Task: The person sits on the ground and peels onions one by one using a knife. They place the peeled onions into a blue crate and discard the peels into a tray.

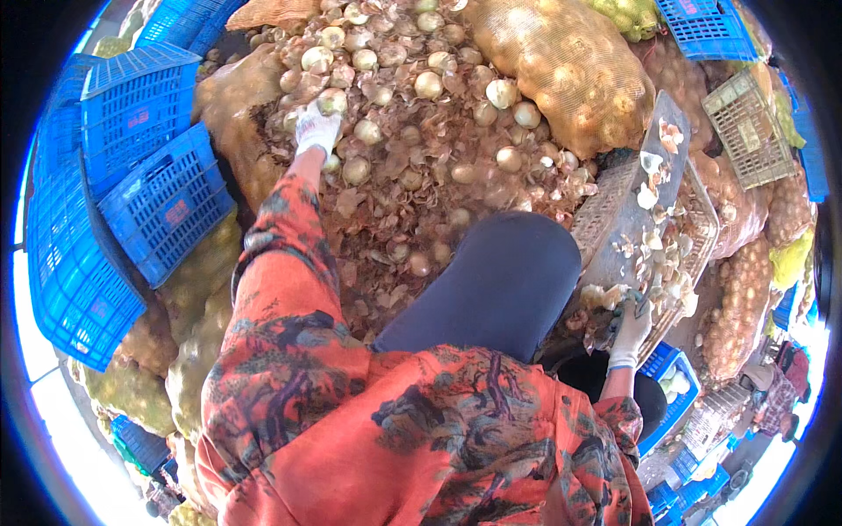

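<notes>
My left hand (318, 129), in a white glove, reaches into a heap of onions and loose skins (408, 164). Its fingers are against a pale onion (332, 101) and appear closed around its near side. Low on the right, my right hand (633, 332) wears a pale glove with dark patches at the fingers. It rests by the lower end of a grey board (648, 171) laid along a plastic crate (705, 204). Onion scraps (651, 238) lie on the board and in the crate. Whether the right fingers grip something dark cannot be made out.
A full mesh sack of onions (566, 72) lies beyond the heap. Blue plastic crates (168, 204) stand at the left beside more sacks (204, 355). A blue crate with peeled onions (674, 388) sits behind my right hand. Another person (776, 398) is at the far right.
</notes>
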`<state>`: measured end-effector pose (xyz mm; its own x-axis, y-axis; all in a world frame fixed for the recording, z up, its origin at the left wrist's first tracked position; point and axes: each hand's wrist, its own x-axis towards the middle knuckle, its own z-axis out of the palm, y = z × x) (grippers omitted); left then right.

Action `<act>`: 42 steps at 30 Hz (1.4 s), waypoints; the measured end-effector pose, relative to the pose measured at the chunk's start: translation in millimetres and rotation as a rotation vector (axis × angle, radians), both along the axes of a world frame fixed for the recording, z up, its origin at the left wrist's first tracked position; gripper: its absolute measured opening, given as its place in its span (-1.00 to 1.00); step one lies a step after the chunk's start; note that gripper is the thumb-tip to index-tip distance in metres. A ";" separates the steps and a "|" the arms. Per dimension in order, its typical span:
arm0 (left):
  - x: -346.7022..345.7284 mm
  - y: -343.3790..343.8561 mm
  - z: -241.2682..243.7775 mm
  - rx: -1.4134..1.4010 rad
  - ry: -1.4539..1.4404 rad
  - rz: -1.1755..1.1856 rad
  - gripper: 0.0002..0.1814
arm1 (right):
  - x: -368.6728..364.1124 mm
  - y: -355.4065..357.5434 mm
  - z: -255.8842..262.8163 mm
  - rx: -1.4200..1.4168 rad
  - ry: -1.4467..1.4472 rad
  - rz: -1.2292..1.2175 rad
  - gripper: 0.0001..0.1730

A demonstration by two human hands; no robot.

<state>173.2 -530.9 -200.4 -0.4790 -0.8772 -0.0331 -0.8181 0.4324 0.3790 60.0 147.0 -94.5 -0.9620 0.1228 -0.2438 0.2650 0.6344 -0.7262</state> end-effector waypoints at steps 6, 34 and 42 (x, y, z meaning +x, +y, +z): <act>-57.9 -25.0 3.3 0.168 -0.253 0.032 -0.03 | 0.3 13.0 -17.6 0.072 0.079 0.026 -0.83; -102.4 340.1 207.8 1.901 1.186 -0.450 -0.61 | -9.6 -13.4 77.2 -0.200 0.391 0.147 -0.75; -96.9 500.9 174.5 1.818 0.644 -0.615 -0.54 | 48.7 -9.1 67.0 -1.114 -0.030 -0.117 -0.61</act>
